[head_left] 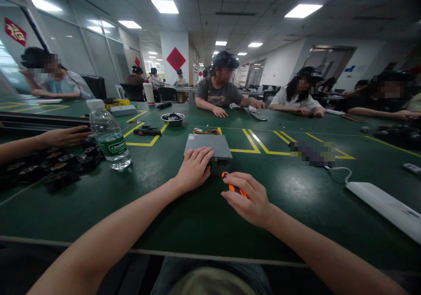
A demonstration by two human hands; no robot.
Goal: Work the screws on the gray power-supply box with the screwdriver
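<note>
A grey metal power supply box lies on the green table, with a bundle of coloured wires at its far side. My left hand rests on the box's top and near left corner, fingers bent over the edge. In my right hand is an orange and black screwdriver, held between thumb and fingers. Its thin shaft points at the near face of the box, beside the socket. Whether the tip touches a screw is too small to tell.
A water bottle stands left, by another person's hand and black parts. Beyond are a metal bowl and a black tool. At right lie a white power strip and a blurred phone-like object. People sit opposite.
</note>
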